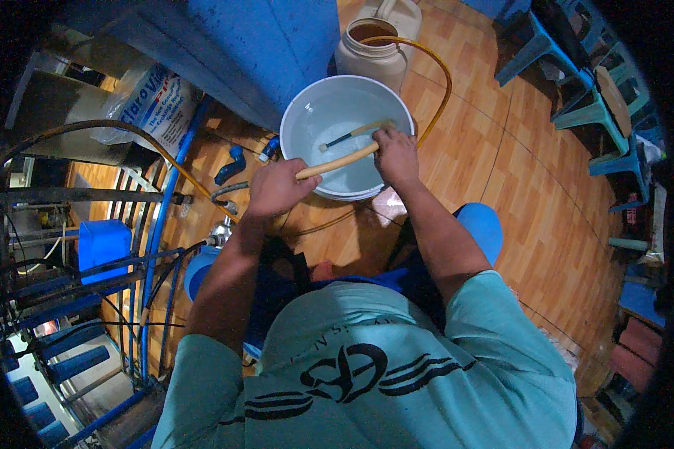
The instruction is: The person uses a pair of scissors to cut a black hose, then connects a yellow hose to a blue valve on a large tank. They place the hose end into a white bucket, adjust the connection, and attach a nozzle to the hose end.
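Observation:
Both my hands hold a cream-coloured hose (341, 161) across the top of a white bucket (286, 123) with clear water in it. My left hand (277, 185) is closed around the hose at the near left of the rim. At the bucket's right side, my right hand (397, 156) grips the hose's other end. Beyond my right fingers, a thin piece with a dark section and pale tip (341, 140) reaches down into the bucket; whether it joins the hose is hidden by that hand.
Behind the bucket stands a beige jug (371, 63), an amber hose (448, 82) running into its brownish contents. Blue pipe fittings (232, 166) lie left of the bucket. A rack of pipes (120, 196) fills the left side; plastic stools (591, 112) line the right.

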Demonstrator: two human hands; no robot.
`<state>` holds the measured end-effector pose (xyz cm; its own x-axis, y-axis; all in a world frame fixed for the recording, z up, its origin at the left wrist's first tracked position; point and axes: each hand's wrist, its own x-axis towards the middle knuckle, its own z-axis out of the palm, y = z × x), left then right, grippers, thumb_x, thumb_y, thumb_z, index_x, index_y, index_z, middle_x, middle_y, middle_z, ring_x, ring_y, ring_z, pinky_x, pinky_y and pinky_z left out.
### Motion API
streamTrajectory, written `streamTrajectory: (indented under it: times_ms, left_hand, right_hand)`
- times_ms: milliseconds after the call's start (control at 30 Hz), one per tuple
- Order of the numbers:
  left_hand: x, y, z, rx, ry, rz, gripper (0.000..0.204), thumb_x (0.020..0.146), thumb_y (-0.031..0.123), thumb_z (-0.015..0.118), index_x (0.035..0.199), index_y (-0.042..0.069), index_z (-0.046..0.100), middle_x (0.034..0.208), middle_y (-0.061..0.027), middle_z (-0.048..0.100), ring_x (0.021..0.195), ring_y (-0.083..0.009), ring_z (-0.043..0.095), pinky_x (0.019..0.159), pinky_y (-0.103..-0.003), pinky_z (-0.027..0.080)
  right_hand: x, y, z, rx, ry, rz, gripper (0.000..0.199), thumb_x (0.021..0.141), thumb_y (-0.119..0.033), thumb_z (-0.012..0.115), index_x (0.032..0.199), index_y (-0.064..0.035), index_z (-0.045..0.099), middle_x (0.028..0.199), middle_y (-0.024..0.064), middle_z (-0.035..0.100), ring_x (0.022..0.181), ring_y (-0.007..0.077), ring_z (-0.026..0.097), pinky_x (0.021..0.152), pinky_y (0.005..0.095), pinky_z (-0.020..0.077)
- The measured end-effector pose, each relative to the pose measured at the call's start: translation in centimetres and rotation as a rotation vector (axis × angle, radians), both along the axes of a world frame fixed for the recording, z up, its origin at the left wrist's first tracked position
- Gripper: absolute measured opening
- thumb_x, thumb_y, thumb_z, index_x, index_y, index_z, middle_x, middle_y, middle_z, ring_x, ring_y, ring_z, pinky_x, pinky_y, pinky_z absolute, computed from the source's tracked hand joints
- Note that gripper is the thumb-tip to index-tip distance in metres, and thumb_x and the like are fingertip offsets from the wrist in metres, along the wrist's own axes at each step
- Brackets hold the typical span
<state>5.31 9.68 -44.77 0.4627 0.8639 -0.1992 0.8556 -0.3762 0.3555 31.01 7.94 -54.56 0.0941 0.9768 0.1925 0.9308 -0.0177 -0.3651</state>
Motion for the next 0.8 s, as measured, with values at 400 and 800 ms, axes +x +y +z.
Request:
streamTrajectory:
  times_ms: [400, 800]
  left_hand:
    - [0.0, -0.7, 0.5, -0.001, -0.015, 0.006, 0.034, 0.081, 0.046, 0.067, 0.088, 0.012, 0.07, 0.08, -0.0129, 0.069, 0.08, -0.0342, 0.067, 0.072, -0.046, 0.051]
    - [0.2, -1.0, -1.0, 0.007, -0.041, 0.015, 0.033, 0.078, 0.044, 0.067, 0.087, 0.012, 0.07, 0.079, -0.0127, 0.068, 0.078, -0.0339, 0.067, 0.071, -0.046, 0.052]
  right_hand:
    - [0.2, -0.1, -0.2, 0.083, -0.013, -0.042, 0.026, 0.089, -0.033, 0.061, 0.101, -0.0103, 0.065, 0.112, 0.0107, 0.062, 0.106, 0.0312, 0.057, 0.095, 0.0458, 0.0377]
    - [0.2, -0.1, 0.1, 0.052, -0.016, -0.037, 0.026, 0.09, -0.033, 0.059, 0.096, -0.0083, 0.066, 0.103, 0.0119, 0.064, 0.104, 0.0312, 0.058, 0.096, 0.047, 0.0373]
